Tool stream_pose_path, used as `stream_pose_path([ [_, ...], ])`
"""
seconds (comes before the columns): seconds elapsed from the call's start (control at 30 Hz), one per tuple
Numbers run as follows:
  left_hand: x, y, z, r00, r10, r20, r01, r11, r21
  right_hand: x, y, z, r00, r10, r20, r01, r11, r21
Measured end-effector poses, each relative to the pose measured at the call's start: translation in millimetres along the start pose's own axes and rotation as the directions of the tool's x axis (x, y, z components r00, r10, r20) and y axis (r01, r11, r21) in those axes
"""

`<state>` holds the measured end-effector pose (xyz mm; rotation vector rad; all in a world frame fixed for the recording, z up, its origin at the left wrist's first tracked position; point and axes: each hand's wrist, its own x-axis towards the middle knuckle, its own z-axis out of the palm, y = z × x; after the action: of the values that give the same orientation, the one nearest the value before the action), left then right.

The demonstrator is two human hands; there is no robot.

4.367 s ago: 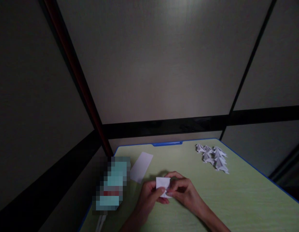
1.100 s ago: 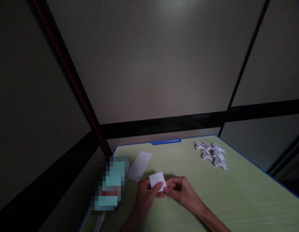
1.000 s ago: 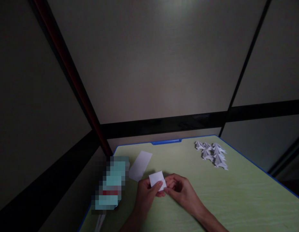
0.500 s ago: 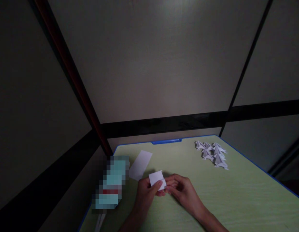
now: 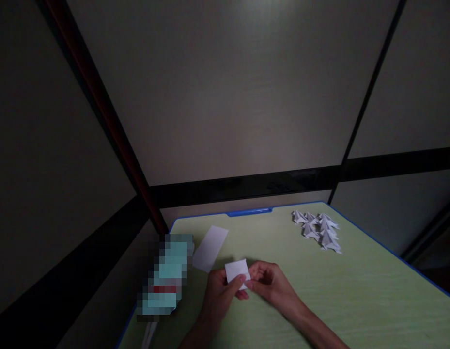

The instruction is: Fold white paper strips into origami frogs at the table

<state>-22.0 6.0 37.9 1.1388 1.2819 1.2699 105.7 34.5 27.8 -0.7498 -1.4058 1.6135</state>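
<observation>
A small white folded paper [image 5: 236, 270] is held up over the table near its middle. My left hand [image 5: 222, 291] grips it from the left, thumb across its front and fingers behind. At the paper's right edge, my right hand [image 5: 270, 281] pinches with thumb and fingertips, the fingers curled. How the folds run on the hidden back side I cannot see. Beyond my left hand lies a flat white paper sheet [image 5: 210, 247]. Several folded white paper figures [image 5: 315, 230] sit grouped at the table's back right.
The light green table [image 5: 355, 291] has a blue rim and a blue handle piece [image 5: 250, 212] at its far edge. A blurred-out turquoise object [image 5: 168, 274] with a pale cord lies at the left edge. Panelled walls [image 5: 239, 97] stand close behind.
My right fingers have shifted slightly at the paper's right edge, and the paper has turned a little. The whole view has moved slightly; other things lie as before.
</observation>
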Motion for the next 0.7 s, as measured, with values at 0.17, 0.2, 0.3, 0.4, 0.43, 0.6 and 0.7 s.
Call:
stream_pose_path([
  [0.17,0.8,-0.1,0.6,0.998,0.02,0.056,-0.019,1.0,-0.006,-0.6,0.7,-1.5,1.0,-0.011,0.004,0.011,1.0,-0.002],
  [0.2,1.2,-0.8,0.4,0.997,0.028,0.07,-0.028,1.0,-0.009,-0.8,0.7,-1.8,1.0,-0.016,0.001,0.016,1.0,-0.013],
  [0.3,2.2,-2.8,-0.2,0.994,0.042,0.097,-0.041,0.999,-0.018,-1.1,1.3,-2.6,1.0,-0.02,0.005,0.02,1.0,-0.015],
  [0.4,1.7,-3.0,0.0,0.994,0.037,0.099,-0.035,0.999,-0.019,-1.3,2.0,-2.9,1.0,-0.012,0.002,0.012,1.0,-0.001],
  [0.43,1.3,-2.6,0.1,0.995,0.033,0.099,-0.032,0.999,-0.016,-1.4,2.1,-2.9,1.0,-0.008,-0.002,0.008,1.0,-0.002],
  [0.6,0.0,-1.1,0.6,0.995,0.024,0.098,-0.023,1.0,-0.008,-1.1,0.2,-1.9,1.0,0.013,-0.013,-0.013,1.0,-0.009],
  [0.7,0.2,-1.2,0.2,0.995,0.02,0.095,-0.018,1.0,-0.02,-0.6,-2.3,-1.5,1.0,0.003,0.014,-0.003,1.0,-0.004],
])
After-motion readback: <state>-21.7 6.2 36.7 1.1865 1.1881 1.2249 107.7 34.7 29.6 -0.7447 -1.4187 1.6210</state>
